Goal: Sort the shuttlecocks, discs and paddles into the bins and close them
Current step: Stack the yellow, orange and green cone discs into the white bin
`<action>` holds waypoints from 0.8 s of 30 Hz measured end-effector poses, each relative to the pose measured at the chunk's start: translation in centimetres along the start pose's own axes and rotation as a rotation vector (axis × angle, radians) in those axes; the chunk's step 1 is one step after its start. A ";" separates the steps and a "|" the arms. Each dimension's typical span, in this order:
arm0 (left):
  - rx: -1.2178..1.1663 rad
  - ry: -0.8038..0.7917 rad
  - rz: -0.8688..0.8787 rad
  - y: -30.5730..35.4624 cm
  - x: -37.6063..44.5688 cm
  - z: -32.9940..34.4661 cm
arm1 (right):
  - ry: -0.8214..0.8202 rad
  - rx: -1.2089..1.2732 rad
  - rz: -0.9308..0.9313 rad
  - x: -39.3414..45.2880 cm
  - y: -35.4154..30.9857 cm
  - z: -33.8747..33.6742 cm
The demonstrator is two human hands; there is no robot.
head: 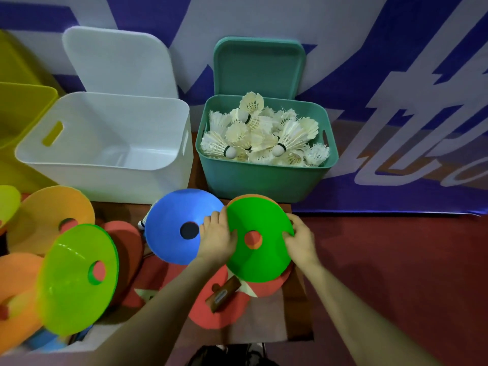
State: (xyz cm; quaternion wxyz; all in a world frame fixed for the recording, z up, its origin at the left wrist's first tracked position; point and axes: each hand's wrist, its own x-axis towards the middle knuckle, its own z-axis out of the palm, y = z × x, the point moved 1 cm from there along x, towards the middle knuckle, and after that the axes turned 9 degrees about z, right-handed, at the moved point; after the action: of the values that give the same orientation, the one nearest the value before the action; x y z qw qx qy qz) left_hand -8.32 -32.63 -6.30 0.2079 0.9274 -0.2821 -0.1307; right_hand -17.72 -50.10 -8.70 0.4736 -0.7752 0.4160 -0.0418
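I hold the green disc (260,239) by its edges, my right hand (301,243) gripping the right rim and my left hand (217,237) curled over its left rim, where it also touches the blue disc (174,225) just beside it. The green disc lies on top of an orange disc whose edge peeks out behind it, above red paddles (219,302) with a brown handle showing. To the left lie more discs: a lime one (76,278) tilted on edge, orange ones (50,215) and a yellow one at the frame edge, over more red paddles.

Behind the discs, the teal bin (264,178) is heaped with white shuttlecocks (261,133), its teal lid (260,67) standing upright behind it. Next to it the white bin (105,175) holds nothing I can see, with its white lid (118,62) leaning behind. A yellow bin (21,112) sits at the far left.

Everything rests on a dark red floor (396,260), partly on brown cardboard, before a purple and white banner (396,75).
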 end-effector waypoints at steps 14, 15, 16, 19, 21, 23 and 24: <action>-0.129 0.335 -0.115 0.0 -3.9 -3.7 | -0.115 0.124 -0.181 -0.2 -3.3 0.4; -0.112 0.333 -0.141 -0.9 -4.1 -4.3 | -0.139 0.129 -0.190 -0.2 -4.0 1.3; -0.096 0.332 -0.162 -1.7 -4.2 -4.9 | -0.160 0.131 -0.200 -0.2 -4.7 2.3; -0.064 0.328 -0.199 -4.7 -4.2 -6.3 | -0.220 0.121 -0.231 0.0 -6.7 5.4; -0.022 0.302 -0.202 -6.6 -3.9 -7.0 | -0.238 0.100 -0.216 0.1 -7.7 7.3; -0.003 0.262 -0.200 -8.3 -3.5 -7.5 | -0.227 0.044 -0.208 -0.2 -8.4 8.8; 0.006 0.231 -0.199 -9.0 -3.1 -7.7 | -0.212 -0.019 -0.206 -0.2 -8.6 9.4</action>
State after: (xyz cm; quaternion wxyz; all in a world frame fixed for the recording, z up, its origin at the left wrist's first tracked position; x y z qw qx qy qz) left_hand -3.76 -21.63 -3.26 0.2222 0.9602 -0.1635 -0.0425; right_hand -8.37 -41.63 -7.20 0.5009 -0.8181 0.2823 -0.0041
